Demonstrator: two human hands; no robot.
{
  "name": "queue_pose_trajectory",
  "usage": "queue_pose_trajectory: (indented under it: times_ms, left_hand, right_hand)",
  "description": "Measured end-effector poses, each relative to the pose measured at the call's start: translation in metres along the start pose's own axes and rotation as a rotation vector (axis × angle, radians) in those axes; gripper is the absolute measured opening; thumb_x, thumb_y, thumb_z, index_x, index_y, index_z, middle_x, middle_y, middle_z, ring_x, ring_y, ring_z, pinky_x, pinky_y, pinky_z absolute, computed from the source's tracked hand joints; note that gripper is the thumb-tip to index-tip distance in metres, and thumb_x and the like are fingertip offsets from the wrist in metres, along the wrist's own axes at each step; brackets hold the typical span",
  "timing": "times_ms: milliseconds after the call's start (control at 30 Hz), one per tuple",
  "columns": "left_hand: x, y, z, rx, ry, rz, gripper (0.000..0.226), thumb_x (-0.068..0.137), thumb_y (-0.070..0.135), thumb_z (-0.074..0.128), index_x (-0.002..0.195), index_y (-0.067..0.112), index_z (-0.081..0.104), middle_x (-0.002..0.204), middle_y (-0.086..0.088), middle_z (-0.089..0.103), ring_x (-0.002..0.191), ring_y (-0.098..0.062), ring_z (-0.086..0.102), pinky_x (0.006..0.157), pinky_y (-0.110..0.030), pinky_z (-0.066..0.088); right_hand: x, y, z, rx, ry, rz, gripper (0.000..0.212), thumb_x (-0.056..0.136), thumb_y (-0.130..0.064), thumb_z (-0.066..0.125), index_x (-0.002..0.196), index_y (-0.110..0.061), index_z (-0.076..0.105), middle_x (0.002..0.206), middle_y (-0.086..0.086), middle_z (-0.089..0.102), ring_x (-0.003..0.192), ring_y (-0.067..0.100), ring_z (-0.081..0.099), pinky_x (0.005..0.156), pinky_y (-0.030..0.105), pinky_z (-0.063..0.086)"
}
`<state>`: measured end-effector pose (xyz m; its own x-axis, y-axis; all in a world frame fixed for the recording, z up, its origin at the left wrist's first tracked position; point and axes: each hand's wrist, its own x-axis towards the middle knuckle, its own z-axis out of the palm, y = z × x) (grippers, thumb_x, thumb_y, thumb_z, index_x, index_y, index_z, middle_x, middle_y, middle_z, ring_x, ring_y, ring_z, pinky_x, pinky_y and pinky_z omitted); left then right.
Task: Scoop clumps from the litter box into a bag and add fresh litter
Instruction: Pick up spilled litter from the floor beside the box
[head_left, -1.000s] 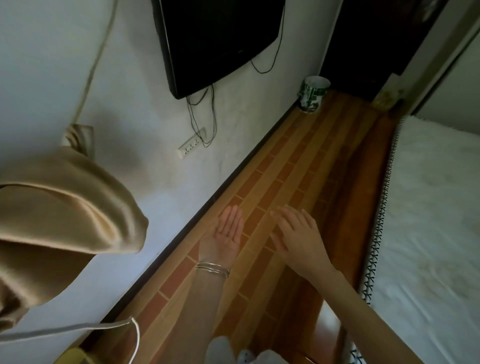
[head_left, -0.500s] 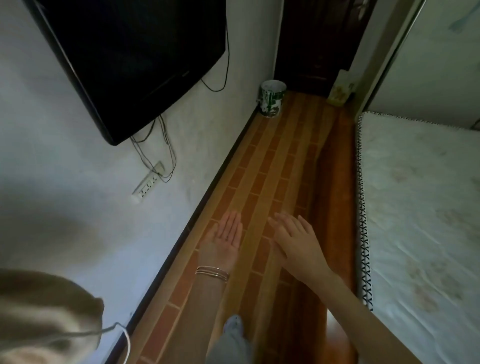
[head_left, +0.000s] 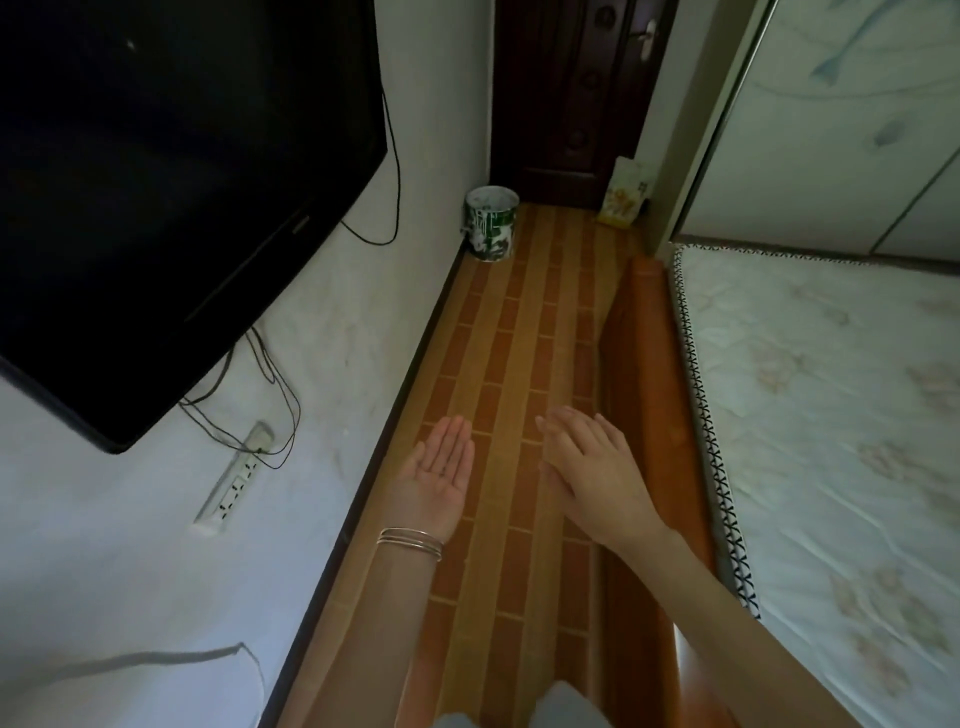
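Head view: since half a second ago the camera has tipped up and swung toward the far end of the room. The tan cloth that sat at the near left edge is out of frame, and only a thin grey cord crosses the white wall there. The television fills more of the upper left, with the power strip and its tangle of cables below it. The dark door at the far end shows its handle, which was cut off before. Both arms stay stretched forward over the striped brick-pattern floor, posed as before. The left hand lies palm up, fingers straight and together, with thin bracelets at the wrist. The right hand lies palm down, fingers straight and slightly spread. The hands are apart, side by side, and neither holds anything. Containers: a green-and-white bin stands upright on the floor at the far end, against the left wall just before the door. Something pale shows at its mouth, but what is inside cannot be told. A yellow packet leans upright at the far right, beside the door; its contents cannot be told. A mattress on a wooden frame runs along the right. Where the litter box stands cannot be told from this view.
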<state>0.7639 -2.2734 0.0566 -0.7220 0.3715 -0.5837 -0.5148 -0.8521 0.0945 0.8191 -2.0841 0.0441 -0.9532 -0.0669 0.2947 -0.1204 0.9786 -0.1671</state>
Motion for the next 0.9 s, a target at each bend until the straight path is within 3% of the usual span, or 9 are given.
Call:
queue_pose_trajectory:
  times_ms: [167, 300, 467, 700, 900]
  left_hand:
    - [0.048, -0.001, 0.019, 0.120, -0.089, 0.017, 0.042, 0.103, 0.022, 0.025, 0.108, -0.002, 0.060, 0.103, -0.016, 0.070, 0.106, -0.026, 0.058, 0.099, -0.038, 0.039]
    - [0.098, -0.006, 0.044, 0.142, -0.081, 0.031, 0.038, 0.102, 0.021, 0.029, 0.116, -0.001, 0.058, 0.110, -0.015, 0.068, 0.110, -0.025, 0.058, 0.098, -0.039, 0.043]
    - [0.166, -0.018, 0.093, 0.137, -0.075, 0.017, 0.037, 0.102, 0.019, 0.032, 0.118, -0.001, 0.057, 0.117, -0.016, 0.065, 0.111, -0.026, 0.059, 0.085, -0.039, 0.048]
    - [0.261, -0.038, 0.174, 0.131, -0.076, 0.044, 0.036, 0.103, 0.020, 0.032, 0.115, -0.002, 0.058, 0.110, -0.016, 0.068, 0.110, -0.026, 0.059, 0.085, -0.039, 0.048]
    - [0.327, -0.049, 0.222, 0.152, -0.087, 0.047, 0.038, 0.102, 0.023, 0.031, 0.115, 0.000, 0.059, 0.116, -0.015, 0.066, 0.111, -0.024, 0.059, 0.088, -0.037, 0.048]
  right_hand:
    - [0.030, 0.032, 0.020, -0.019, -0.032, 0.041, 0.046, 0.091, -0.034, 0.033, 0.132, -0.017, 0.045, 0.134, 0.004, 0.050, 0.130, 0.021, 0.041, 0.107, 0.044, 0.033]
    - [0.067, 0.071, 0.035, -0.034, -0.053, 0.043, 0.044, 0.090, -0.029, 0.048, 0.131, -0.016, 0.047, 0.132, 0.005, 0.052, 0.128, 0.022, 0.044, 0.106, 0.044, 0.035]
    - [0.130, 0.132, 0.039, -0.046, -0.070, 0.033, 0.045, 0.088, -0.025, 0.057, 0.131, -0.015, 0.048, 0.132, 0.006, 0.052, 0.129, 0.023, 0.043, 0.106, 0.044, 0.034]
    - [0.225, 0.219, 0.039, -0.070, -0.092, -0.009, 0.044, 0.089, -0.026, 0.053, 0.131, -0.016, 0.047, 0.134, 0.005, 0.051, 0.130, 0.021, 0.041, 0.108, 0.044, 0.033]
    - [0.284, 0.270, 0.047, -0.044, -0.103, -0.024, 0.045, 0.090, -0.026, 0.045, 0.134, -0.016, 0.045, 0.136, 0.005, 0.049, 0.132, 0.022, 0.039, 0.109, 0.044, 0.031]
